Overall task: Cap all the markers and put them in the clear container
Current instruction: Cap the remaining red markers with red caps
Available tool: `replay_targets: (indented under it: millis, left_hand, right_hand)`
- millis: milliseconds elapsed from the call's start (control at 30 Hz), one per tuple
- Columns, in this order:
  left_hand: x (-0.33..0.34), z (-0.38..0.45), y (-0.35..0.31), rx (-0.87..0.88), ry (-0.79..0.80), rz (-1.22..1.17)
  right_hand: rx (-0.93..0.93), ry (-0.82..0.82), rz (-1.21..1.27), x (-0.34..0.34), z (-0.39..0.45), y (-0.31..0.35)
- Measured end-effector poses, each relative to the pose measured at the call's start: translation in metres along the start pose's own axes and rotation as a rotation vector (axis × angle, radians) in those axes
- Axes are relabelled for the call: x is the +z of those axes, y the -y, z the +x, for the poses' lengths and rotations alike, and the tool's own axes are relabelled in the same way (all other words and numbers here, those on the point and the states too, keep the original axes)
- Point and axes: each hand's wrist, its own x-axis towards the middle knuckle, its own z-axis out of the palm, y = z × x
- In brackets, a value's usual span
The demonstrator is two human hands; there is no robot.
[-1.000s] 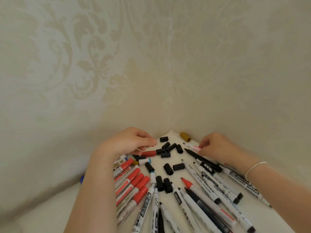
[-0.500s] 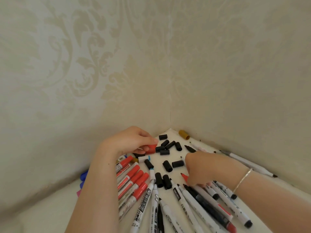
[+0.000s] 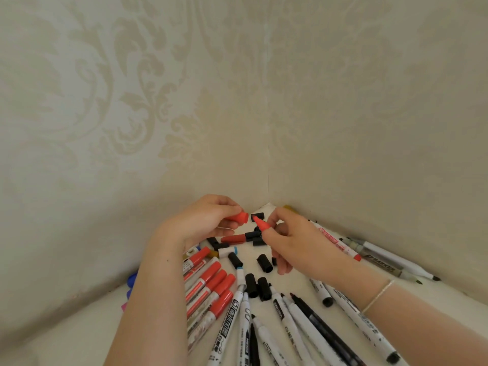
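Holding red cap (image 3: 239,217) in left hand (image 3: 204,220), pinched at fingertips, open mouth facing right. Gripping red marker (image 3: 261,224) in right hand (image 3: 295,241), fingers curled round barrel, bare tip pointing up-left toward cap. Tip and cap mouth sitting just apart, near the wall corner, above loose black caps (image 3: 264,262) on table (image 3: 290,283). Marker's long axis running lower-right to upper-left; cap's axis lying nearer level, so not quite in line, judging by eye. Both hands equally near the joint. Aligning axes looking like the crux before pushing together. Clear container not showing in view. Capped red markers (image 3: 211,282) lying lower left.
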Motion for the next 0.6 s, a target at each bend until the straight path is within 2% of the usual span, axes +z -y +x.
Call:
replay_targets:
  millis: [267, 433, 600]
  left_hand:
    - [0.001, -0.001, -0.001, -0.011, 0.046, 0.002]
    - [0.004, -0.002, -0.002, -0.027, 0.099, 0.029]
    - [-0.002, -0.003, 0.001, -0.014, 0.047, 0.002]
  right_hand:
    - [-0.039, -0.040, -0.160, 0.005, 0.004, -0.001]
    - [-0.050, -0.059, -0.174, 0.007, 0.007, -0.003]
    - [-0.043, 0.038, -0.049, -0.001, 0.010, -0.003]
